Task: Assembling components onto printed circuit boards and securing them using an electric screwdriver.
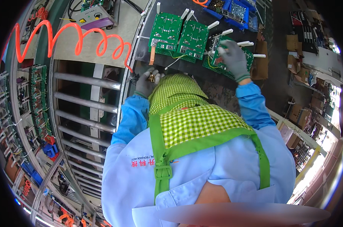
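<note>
My left hand (145, 84), in a grey glove, is cupped and closed around several small brass-coloured metal parts (152, 77) by the near edge of the dark bench. My right hand (235, 59), gloved too, is over the right green circuit board (248, 56). Its fingers are drawn together at the board; whatever they hold is too small to make out. Two more green boards, one at left (167, 26) and one in the middle (195, 34), lie beside it with white posts sticking out. A copper strip (152, 56) projects from the left board toward me.
Blue bins (235, 13) of small metal parts stand at the far right of the bench. A coiled orange air hose (78, 41) hangs across the left, ending near my left hand. Metal rollers (86, 80) run along my left, and a control box (93, 17) sits beyond them.
</note>
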`<state>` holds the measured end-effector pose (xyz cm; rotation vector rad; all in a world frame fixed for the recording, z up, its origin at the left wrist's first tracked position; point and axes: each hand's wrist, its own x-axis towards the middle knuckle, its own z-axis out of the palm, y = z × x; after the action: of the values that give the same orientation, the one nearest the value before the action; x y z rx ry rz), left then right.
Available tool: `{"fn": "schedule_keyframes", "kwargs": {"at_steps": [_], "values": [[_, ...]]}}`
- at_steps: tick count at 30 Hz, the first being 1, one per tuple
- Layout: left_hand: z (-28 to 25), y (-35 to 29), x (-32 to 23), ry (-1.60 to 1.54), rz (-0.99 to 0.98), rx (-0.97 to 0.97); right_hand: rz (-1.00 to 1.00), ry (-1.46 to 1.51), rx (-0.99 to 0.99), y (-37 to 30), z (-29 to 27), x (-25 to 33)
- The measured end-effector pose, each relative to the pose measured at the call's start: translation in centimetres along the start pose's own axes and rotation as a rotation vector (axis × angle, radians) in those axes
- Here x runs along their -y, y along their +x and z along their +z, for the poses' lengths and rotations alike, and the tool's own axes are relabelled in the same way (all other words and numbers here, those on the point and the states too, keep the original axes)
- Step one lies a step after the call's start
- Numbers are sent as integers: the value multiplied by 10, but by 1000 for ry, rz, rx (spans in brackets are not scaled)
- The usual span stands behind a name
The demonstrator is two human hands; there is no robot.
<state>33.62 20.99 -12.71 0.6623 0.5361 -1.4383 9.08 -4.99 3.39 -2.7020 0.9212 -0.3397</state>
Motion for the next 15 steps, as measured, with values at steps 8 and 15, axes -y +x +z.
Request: {"fn": "schedule_keyframes", "kwargs": {"at_steps": [8, 15], "values": [[48, -8, 24, 475, -28, 158, 125, -438, 315, -1, 22, -31], [67, 37, 34, 469, 116, 117, -23, -621, 395, 2, 27, -36]]}}
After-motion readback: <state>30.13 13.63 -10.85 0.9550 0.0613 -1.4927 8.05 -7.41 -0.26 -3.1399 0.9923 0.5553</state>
